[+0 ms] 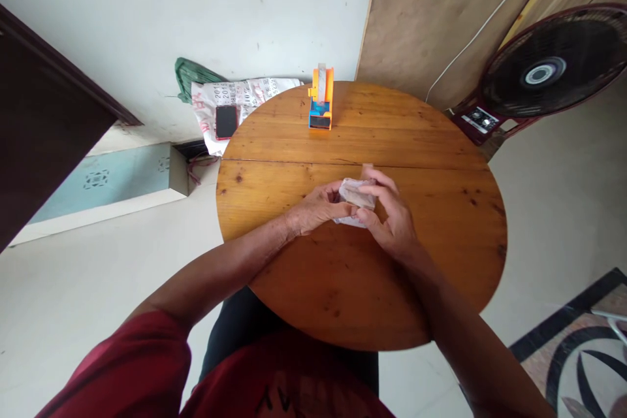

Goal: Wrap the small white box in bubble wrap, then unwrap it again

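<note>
A small packet wrapped in crumpled, see-through whitish plastic (353, 192) is held over the middle of the round table. My left hand (323, 206) grips its left side, thumb along the near edge and fingers behind. From the right, my right hand (394, 219) has its thumb at the near right corner and bent fingers over the top. By the right fingertips shows a small pale strip (367, 171); I cannot tell whether it is tape. What lies inside the wrap is unclear. Farther back on the table stands an orange and blue tape dispenser (321, 101) with a roll of clear tape.
The round wooden table (441, 163) meets a white wall. Behind its left edge lie a printed white sack (255, 91), a dark phone-like object (226, 122) and a green bag (193, 75). A fan (543, 72) stands at the right, a light-blue cabinet (108, 179) at the left.
</note>
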{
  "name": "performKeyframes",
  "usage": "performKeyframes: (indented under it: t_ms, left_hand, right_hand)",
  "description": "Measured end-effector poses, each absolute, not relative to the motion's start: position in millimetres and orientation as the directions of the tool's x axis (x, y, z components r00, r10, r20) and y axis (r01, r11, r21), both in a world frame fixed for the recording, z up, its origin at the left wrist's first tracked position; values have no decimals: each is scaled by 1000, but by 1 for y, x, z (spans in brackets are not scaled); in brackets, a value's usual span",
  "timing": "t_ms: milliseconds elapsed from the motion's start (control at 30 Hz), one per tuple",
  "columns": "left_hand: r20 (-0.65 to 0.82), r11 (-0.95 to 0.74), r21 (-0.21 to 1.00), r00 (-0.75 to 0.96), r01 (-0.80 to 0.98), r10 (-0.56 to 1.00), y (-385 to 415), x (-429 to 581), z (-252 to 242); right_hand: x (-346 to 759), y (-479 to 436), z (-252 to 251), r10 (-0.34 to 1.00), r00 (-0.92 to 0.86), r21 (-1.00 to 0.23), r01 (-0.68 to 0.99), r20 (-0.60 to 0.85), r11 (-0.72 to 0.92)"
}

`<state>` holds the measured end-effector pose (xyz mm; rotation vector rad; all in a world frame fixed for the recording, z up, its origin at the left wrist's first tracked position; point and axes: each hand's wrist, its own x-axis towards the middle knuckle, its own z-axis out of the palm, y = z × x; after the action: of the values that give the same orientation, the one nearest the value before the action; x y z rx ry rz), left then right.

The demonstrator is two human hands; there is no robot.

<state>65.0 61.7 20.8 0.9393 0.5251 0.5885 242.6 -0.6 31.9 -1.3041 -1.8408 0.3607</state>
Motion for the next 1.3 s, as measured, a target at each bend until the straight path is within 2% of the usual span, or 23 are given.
performKeyframes:
  t_ms: [67,133,267,333,433,600,700,1033,1300]
  left_hand:
    - [-168,474,850,734,-230,658,63,66,22]
    - [-187,501,837,745,-220,640,63,66,23]
    - [-204,519,829,749,-211,630,61,65,24]
    - [-192,525,824,767,-212,612,60,64,24]
    - [-187,526,826,780,-204,597,60,64,23]
    - [-165,500,844,793,-194,587,60,66,20]
    - [-144,461,867,792,-188,594,59,67,19]
    - [-88,361,915,785,-180,613,56,69,18]
    - [-185,453,874,743,-174,643,61,67,12]
  right_hand:
    - [244,-3,35,850,3,-674,611,527,415]
    - [248,-4,37,845,108,-721,585,524,372]
    - [258,1,39,933,57,-798,539,354,270]
    - [260,3,40,949,32,-810,530,314,251]
    - [261,4,43,945,25,-791,555,326,258]
    - [259,5,45,875,10,-670,647,484,363]
    - [259,5,44,854,26,-643,671,520,371]
    - [250,-6,50,887,39,-686,650,460,327]
    - [245,-9,50,896,3,-669,667,444,329]
